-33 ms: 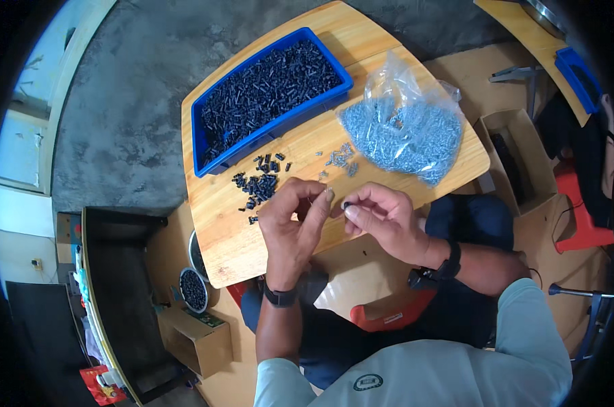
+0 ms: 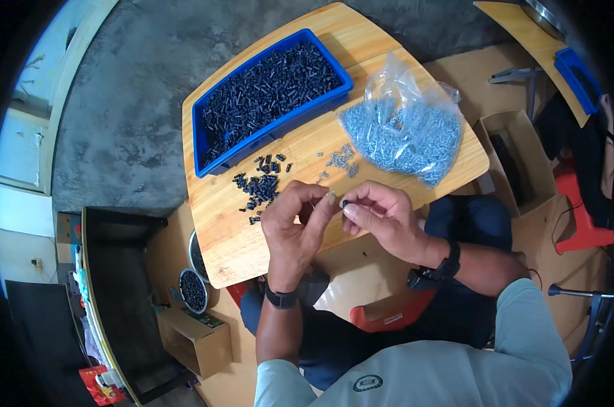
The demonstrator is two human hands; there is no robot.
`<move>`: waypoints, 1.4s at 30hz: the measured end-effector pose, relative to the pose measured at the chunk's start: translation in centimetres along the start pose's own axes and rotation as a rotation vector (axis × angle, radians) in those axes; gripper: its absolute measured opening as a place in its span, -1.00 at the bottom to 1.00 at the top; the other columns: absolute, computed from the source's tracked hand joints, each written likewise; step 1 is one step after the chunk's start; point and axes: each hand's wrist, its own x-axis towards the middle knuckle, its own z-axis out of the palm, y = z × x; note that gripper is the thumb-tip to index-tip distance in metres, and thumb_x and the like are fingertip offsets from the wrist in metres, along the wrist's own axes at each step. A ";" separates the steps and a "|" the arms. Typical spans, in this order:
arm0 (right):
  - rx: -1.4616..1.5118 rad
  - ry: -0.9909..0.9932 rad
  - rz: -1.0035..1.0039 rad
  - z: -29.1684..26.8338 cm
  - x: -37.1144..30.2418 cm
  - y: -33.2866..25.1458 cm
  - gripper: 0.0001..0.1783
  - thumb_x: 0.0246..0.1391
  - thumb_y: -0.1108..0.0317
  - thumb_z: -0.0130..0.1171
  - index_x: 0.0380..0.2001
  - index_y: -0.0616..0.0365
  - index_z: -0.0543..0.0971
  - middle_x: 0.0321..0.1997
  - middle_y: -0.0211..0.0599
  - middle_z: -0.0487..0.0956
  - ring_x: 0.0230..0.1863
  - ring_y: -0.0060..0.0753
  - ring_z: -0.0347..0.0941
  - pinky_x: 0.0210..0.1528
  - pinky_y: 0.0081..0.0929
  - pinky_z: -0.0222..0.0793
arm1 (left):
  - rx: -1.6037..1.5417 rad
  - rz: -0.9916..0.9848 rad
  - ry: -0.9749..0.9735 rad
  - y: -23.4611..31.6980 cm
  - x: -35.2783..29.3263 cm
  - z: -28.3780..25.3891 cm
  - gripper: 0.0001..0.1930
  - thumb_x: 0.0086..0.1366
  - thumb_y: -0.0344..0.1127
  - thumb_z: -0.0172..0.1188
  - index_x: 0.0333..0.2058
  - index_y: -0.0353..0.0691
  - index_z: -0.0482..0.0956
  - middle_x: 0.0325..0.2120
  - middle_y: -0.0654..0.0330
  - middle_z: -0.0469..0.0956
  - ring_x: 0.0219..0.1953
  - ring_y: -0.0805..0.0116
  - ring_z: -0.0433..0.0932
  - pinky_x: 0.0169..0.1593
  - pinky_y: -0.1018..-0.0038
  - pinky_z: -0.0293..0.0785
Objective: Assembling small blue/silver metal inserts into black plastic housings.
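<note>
Two bare hands meet over the near edge of one wooden desk (image 2: 229, 247). The right hand (image 2: 388, 217) has its grip pinched on one small black piece (image 2: 346, 203); the left hand (image 2: 290, 224) has its grip closed on what looks like one tiny silvery piece (image 2: 331, 193), the two held close together, perhaps for a clear view. Beyond lie loose black pieces (image 2: 263, 186) and fewer loose silvery pieces (image 2: 339, 158), both too many to count surely, presumably within easy reach. Behind them, one blue tray (image 2: 286, 129) of black pieces and one clear bag (image 2: 402, 139) of silvery ones
</note>
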 end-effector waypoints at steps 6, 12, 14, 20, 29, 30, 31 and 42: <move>0.025 -0.037 -0.033 1.7 0.6 0.7 -0.80 0.31 0.44 0.17 -0.07 0.32 0.57 -0.19 -0.34 0.64 -0.17 -0.64 0.55 -0.11 -0.62 0.52 | 0.107 0.126 0.010 0.4 -0.6 -1.9 -0.90 0.18 -0.57 0.39 -0.35 -0.33 0.63 -0.45 0.19 0.59 -0.50 0.53 0.52 -0.44 0.62 0.43; 0.021 -0.045 -0.047 3.6 1.0 1.3 -0.79 0.29 0.45 0.19 -0.07 0.32 0.59 -0.13 -0.38 0.65 -0.15 -0.69 0.53 -0.10 -0.62 0.51 | 0.166 0.180 0.005 0.0 -1.7 -4.1 -0.85 0.12 -0.60 0.40 -0.32 -0.28 0.67 -0.42 0.20 0.58 -0.52 0.44 0.59 -0.53 0.54 0.43; -0.091 -0.070 -0.050 3.7 1.1 1.8 -0.81 0.27 0.47 0.21 -0.09 0.31 0.59 -0.05 -0.29 0.63 -0.09 -0.59 0.54 -0.04 -0.55 0.52 | 0.235 0.193 0.017 -0.4 -2.3 -4.6 -0.82 0.09 -0.61 0.41 -0.32 -0.27 0.66 -0.41 0.18 0.58 -0.53 0.40 0.59 -0.53 0.51 0.43; -0.627 -0.062 -0.495 5.4 2.0 3.1 -0.81 0.07 0.55 0.31 -0.21 0.30 0.59 -0.17 -0.14 0.68 -0.20 -0.29 0.65 -0.15 -0.43 0.56 | 0.463 0.205 0.019 -0.8 -3.3 -5.6 -0.82 0.08 -0.56 0.37 -0.34 -0.24 0.58 -0.42 0.12 0.54 -0.51 0.15 0.58 -0.48 0.33 0.52; -0.721 -0.084 -0.567 7.0 2.7 4.1 -0.76 -0.04 0.63 0.31 -0.23 0.29 0.59 -0.19 -0.10 0.68 -0.18 -0.12 0.66 -0.13 -0.34 0.57 | 0.622 0.248 0.005 -1.5 -4.3 -6.6 -0.81 0.10 -0.62 0.29 -0.29 -0.27 0.59 -0.36 0.07 0.56 -0.42 0.06 0.62 -0.35 0.30 0.58; -0.718 -0.077 -0.562 7.0 2.8 4.2 -0.76 -0.03 0.62 0.32 -0.23 0.29 0.59 -0.18 -0.10 0.69 -0.17 -0.13 0.67 -0.13 -0.35 0.57 | 0.631 0.256 0.002 -1.6 -4.3 -6.6 -0.82 0.11 -0.62 0.30 -0.30 -0.28 0.59 -0.36 0.07 0.56 -0.41 0.06 0.63 -0.34 0.31 0.58; -0.719 -0.080 -0.562 7.0 2.9 4.2 -0.76 -0.03 0.62 0.32 -0.23 0.29 0.59 -0.18 -0.10 0.69 -0.17 -0.13 0.67 -0.13 -0.35 0.57 | 0.631 0.254 0.005 -1.8 -4.3 -6.6 -0.82 0.11 -0.62 0.30 -0.30 -0.28 0.59 -0.36 0.07 0.56 -0.41 0.06 0.63 -0.34 0.31 0.58; -0.673 -0.043 -0.514 7.1 3.1 3.4 -0.84 0.08 0.57 0.31 -0.23 0.29 0.61 -0.26 -0.19 0.70 -0.28 -0.36 0.69 -0.25 -0.50 0.61 | -0.453 -0.257 0.206 -2.2 -4.9 -6.7 -0.94 0.23 -0.58 0.34 -0.32 -0.35 0.66 -0.35 0.26 0.58 -0.32 0.59 0.51 -0.25 0.62 0.45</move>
